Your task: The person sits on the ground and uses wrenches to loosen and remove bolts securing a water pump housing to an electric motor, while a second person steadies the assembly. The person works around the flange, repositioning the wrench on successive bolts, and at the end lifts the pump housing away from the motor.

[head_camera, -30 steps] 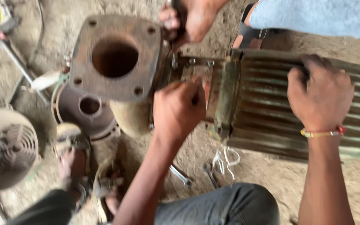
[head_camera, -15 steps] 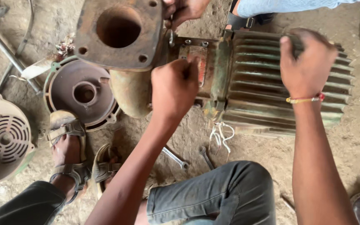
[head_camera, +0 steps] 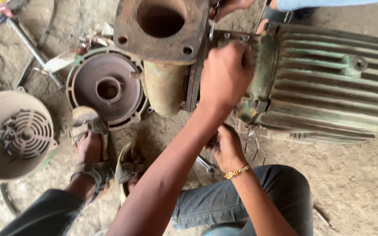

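Observation:
A rusty pump casing (head_camera: 162,30) with a square flange is bolted to a green finned motor (head_camera: 329,83) lying on the dirt. My left hand (head_camera: 226,74) is closed over the joint between casing and motor; what is under its fingers is hidden. My right hand (head_camera: 227,148), with a bead bracelet, is low beside the motor, over white wires and close to a spanner (head_camera: 206,164) on the ground. Its fingertips are hidden behind my left forearm. Another person's hand (head_camera: 230,6) holds a small spanner (head_camera: 213,27) at the top of the joint.
A round green pump cover (head_camera: 106,89) lies left of the casing. A fan cowl (head_camera: 16,135) with a grille inside sits at far left. My sandalled feet (head_camera: 90,153) rest near the cover. A metal bar (head_camera: 33,50) and scraps lie at top left.
My right hand has left the motor's fins and come down to the ground beside the spanner. My left hand stays on the joint. The view has drawn closer.

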Available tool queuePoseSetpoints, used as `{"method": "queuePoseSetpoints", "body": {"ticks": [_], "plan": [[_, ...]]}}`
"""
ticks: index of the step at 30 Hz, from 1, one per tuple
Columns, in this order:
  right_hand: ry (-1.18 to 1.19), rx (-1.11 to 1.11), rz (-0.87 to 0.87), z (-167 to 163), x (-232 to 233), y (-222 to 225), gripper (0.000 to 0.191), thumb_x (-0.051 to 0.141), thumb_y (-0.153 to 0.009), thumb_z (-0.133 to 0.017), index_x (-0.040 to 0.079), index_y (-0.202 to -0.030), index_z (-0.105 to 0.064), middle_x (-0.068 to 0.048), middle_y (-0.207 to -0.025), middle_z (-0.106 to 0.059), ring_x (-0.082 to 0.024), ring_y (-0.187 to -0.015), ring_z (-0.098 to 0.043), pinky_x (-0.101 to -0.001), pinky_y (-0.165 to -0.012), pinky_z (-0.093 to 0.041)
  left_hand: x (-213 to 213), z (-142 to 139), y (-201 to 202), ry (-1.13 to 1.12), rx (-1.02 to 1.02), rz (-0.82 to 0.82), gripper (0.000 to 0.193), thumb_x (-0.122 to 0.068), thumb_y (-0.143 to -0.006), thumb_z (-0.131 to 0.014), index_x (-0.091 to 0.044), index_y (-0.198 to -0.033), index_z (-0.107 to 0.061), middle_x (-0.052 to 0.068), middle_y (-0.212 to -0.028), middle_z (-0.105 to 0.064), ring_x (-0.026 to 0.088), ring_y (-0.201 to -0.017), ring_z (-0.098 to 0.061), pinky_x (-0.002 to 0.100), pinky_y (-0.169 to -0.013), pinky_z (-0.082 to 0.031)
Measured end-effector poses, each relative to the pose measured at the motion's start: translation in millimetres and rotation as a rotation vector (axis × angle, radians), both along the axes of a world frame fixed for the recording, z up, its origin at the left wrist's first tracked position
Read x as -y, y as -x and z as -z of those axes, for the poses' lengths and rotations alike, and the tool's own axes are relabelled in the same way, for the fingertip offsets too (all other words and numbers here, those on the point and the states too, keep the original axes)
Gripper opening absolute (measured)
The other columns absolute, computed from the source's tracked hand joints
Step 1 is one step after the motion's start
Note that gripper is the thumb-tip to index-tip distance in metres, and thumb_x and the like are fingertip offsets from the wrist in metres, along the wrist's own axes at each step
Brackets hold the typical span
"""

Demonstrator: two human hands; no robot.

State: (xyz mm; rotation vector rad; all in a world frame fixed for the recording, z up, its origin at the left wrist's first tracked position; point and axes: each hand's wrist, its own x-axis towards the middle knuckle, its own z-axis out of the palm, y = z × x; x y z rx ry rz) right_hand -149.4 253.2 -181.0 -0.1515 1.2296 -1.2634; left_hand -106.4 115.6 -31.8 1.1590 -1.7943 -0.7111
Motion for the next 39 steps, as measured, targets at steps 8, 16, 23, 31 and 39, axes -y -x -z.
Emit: {"method": "queuePoseSetpoints", "body": {"ticks": [8, 16, 23, 31, 39], "plan": [[0.148, 0.318, -0.046, 13.2, 19.4, 8.5, 0.031, 0.037, -0.111, -0.052, 0.009, -0.103, -0.062, 0.001, -0.085, -0.066, -0.012, -0.072, -0.061, -0.0297, -0.064, -0.052, -0.8, 6.7, 2.4, 0.052, -0.072, 0.112, 0.011, -0.011, -0.087, -0.066, -0.003, -0.08, -0.069, 0.025, -0.082, -0.068, 0.045, -0.08, -0.069, 0.051, -0.069, -0.058], [-0.03, 0.393, -0.077, 9.8, 14.6, 13.0, 0.051, 0.045, -0.096, -0.045, 0.0, -0.103, -0.067, -0.014, -0.087, -0.072, -0.023, -0.081, -0.068, -0.0327, -0.07, -0.058, -45.3, 23.1, 8.6, 0.121, -0.018, 0.172, 0.009, -0.011, -0.088, -0.064, -0.005, -0.082, -0.066, 0.021, -0.081, -0.068, 0.042, -0.077, -0.068, 0.052, -0.068, -0.056], [0.101, -0.436, -0.352, 69.4, 7.3, 21.7, 0.024, 0.023, -0.106, -0.063, 0.003, -0.094, -0.07, -0.006, -0.069, -0.07, -0.014, -0.054, -0.064, -0.027, -0.048, -0.05, -194.3, 83.6, -95.7, 0.402, 0.344, 0.857, 0.036, -0.015, -0.084, -0.073, -0.001, -0.117, -0.078, 0.008, -0.101, -0.064, 0.024, -0.087, -0.065, 0.036, -0.072, -0.054], [-0.002, -1.455, -0.592, 78.6, 15.7, -18.3, 0.023, 0.021, -0.107, -0.054, 0.0, -0.104, -0.061, -0.011, -0.062, -0.064, -0.025, -0.043, -0.061, -0.0373, -0.037, -0.047, -200.6, 160.5, -114.6, -0.361, 0.391, 0.052, 0.07, -0.03, -0.074, -0.082, 0.011, -0.124, -0.055, 0.029, -0.111, -0.059, 0.048, -0.095, -0.061, 0.052, -0.073, -0.053], [0.207, -1.734, -0.414, 80.3, 23.8, -37.2, 0.022, 0.022, -0.105, -0.054, 0.0, -0.099, -0.056, -0.024, -0.073, -0.067, -0.041, -0.062, -0.066, -0.0482, -0.051, -0.052, -198.5, 210.8, -114.4, -0.593, 0.319, -0.133, 0.019, -0.019, -0.094, -0.066, -0.003, -0.103, -0.065, 0.022, -0.101, -0.068, 0.046, -0.085, -0.067, 0.054, -0.069, -0.054]]}}
